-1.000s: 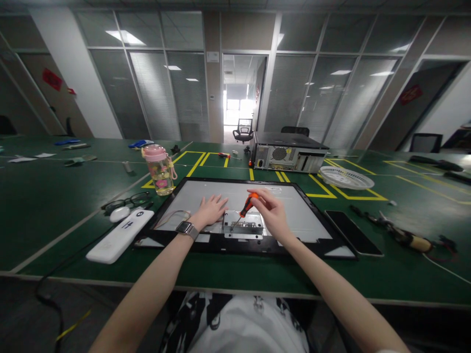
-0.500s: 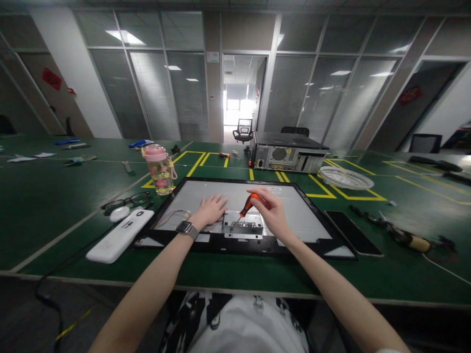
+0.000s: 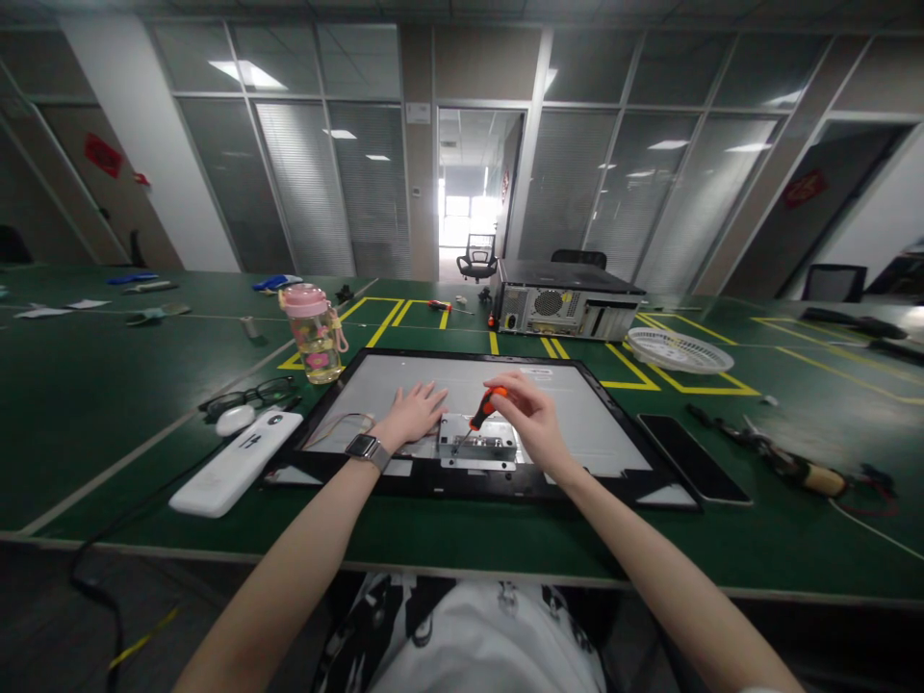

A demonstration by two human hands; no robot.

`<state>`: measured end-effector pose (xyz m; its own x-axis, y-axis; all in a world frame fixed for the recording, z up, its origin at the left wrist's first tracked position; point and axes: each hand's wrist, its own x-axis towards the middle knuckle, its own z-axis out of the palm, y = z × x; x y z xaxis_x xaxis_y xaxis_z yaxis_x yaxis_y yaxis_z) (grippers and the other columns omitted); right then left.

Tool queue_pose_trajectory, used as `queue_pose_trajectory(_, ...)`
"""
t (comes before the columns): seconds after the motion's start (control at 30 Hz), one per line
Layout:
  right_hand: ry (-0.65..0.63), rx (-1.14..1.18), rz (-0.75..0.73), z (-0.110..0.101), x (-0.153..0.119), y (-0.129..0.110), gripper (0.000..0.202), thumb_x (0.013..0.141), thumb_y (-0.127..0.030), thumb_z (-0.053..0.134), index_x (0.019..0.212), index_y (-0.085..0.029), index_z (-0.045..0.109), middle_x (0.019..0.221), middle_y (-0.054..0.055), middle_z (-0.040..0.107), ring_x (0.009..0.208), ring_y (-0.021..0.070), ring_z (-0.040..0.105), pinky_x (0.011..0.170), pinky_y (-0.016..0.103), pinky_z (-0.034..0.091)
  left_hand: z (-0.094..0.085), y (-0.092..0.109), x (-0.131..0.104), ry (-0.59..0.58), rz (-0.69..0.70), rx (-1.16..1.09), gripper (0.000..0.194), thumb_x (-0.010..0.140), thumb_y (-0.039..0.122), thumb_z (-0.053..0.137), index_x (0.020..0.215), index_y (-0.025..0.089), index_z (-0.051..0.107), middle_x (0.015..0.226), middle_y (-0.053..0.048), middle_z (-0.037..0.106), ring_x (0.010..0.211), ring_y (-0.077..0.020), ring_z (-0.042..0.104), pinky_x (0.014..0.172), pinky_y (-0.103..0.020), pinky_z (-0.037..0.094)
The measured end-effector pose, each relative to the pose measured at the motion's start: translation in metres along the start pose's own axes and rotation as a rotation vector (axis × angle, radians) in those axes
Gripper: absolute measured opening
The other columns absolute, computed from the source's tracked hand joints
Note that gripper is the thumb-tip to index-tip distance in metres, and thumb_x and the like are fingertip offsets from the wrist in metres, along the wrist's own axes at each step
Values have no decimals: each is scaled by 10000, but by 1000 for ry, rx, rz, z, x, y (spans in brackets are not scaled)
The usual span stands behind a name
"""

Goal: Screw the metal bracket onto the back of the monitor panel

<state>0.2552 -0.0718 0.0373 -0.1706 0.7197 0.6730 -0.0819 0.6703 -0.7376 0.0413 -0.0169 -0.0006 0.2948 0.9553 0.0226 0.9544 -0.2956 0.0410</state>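
Observation:
A flat display panel [image 3: 613, 423] with a black frame lies on the green table, its pale back facing up. On its lower middle sits a silver metal bracket [image 3: 498, 441]. My left hand [image 3: 413, 414], with a watch on the wrist, lies with fingers spread on the panel, its fingertips at the bracket's left side. In my right hand [image 3: 532, 414] is the orange and black handle of a screwdriver [image 3: 485, 406], held between thumb and fingers. The shaft slants down to the left, its tip at the bracket's left part. Thin wires [image 3: 339, 422] lie left of my left hand.
Left of the panel are a white device [image 3: 235, 466], glasses [image 3: 249, 397] and a pink-lidded bottle [image 3: 313, 337]. Behind it stand a computer case [image 3: 563, 300] and a white basket [image 3: 679, 350]. A black phone [image 3: 689, 457] and a tool with cables [image 3: 808, 470] lie right.
The screwdriver handle has tilted slightly lower and to the right, with my right hand still around it. My left hand has stayed in place.

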Motion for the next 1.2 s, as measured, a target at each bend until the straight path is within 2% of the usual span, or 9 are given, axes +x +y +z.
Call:
queue_pose_trajectory(0.17, -107, 167, 132, -4, 4, 4, 305, 918, -446, 591, 1174, -306, 677, 1021, 41, 713, 1037, 220, 655, 951, 413, 494, 0, 0, 0, 9, 12, 8, 484, 1000, 377, 317, 1474, 288, 363, 1576, -118, 309, 1451, -345, 272, 1110, -646, 252)
queue_pose_trajectory(0.23, -107, 189, 154, -6, 5, 6, 300, 907, -463, 603, 1148, -305, 685, 1072, 45, 718, 1084, 229, 645, 977, 426, 481, 1, -1, 1, 13, 14, 7, 485, 998, 374, 320, 1474, 292, 362, 1574, -116, 313, 1450, -342, 274, 1110, -646, 255)
queue_pose_trajectory(0.37, -112, 239, 215, -8, 6, 9, 316, 792, -510, 723, 1013, -284, 724, 1047, 41, 716, 1018, 238, 667, 939, 430, 509, 3, -2, 1, 19, 15, 6, 485, 1001, 382, 305, 1476, 293, 356, 1575, -111, 314, 1452, -333, 273, 1112, -645, 246)
queue_pose_trajectory(0.47, -168, 279, 234, -9, 7, 8, 349, 819, -519, 694, 1071, -278, 705, 972, 40, 719, 966, 226, 680, 954, 444, 501, 3, -2, 1, 15, 4, -2, 493, 1004, 404, 294, 1480, 291, 348, 1579, -110, 305, 1454, -335, 266, 1113, -643, 240)
queue_pose_trajectory(0.57, -193, 224, 173, -10, 7, 3, 339, 930, -486, 557, 1192, -289, 642, 1046, 52, 704, 1011, 220, 669, 983, 452, 481, 2, -1, 0, 15, 2, 8, 493, 1004, 402, 292, 1479, 282, 354, 1579, -115, 304, 1453, -336, 269, 1112, -639, 249)
queue_pose_trajectory(0.7, -179, -16, 39, -10, 4, -4, 336, 954, -419, 534, 1259, -295, 601, 1207, 72, 651, 1121, 238, 615, 1020, 451, 447, 0, 0, -1, 16, 14, 29, 489, 1005, 382, 297, 1475, 267, 362, 1576, -119, 308, 1450, -334, 275, 1113, -634, 256)
queue_pose_trajectory(0.87, -15, -157, -85, -7, -1, -3, 204, 863, -339, 682, 1060, -301, 716, 989, 43, 674, 958, 226, 626, 905, 403, 491, 1, 0, -1, 12, 19, 26, 493, 1005, 394, 305, 1479, 265, 350, 1577, -122, 305, 1447, -331, 282, 1114, -638, 250)
queue_pose_trajectory(0.97, 52, -208, -86, -8, -1, -2, 189, 880, -346, 655, 1046, -293, 731, 977, 49, 650, 942, 223, 612, 899, 404, 480, 3, -2, 1, 19, 26, 20, 493, 1006, 386, 299, 1480, 264, 349, 1578, -119, 303, 1449, -340, 274, 1113, -648, 245)
queue_pose_trajectory(1.2, -108, 186, 146, -14, 1, 7, 297, 935, -404, 579, 1207, -315, 659, 1092, 41, 700, 1083, 226, 628, 1005, 425, 446, 5, -2, 2, 28, 19, 25, 491, 1006, 401, 305, 1477, 270, 358, 1571, -114, 322, 1442, -342, 292, 1108, -646, 261)
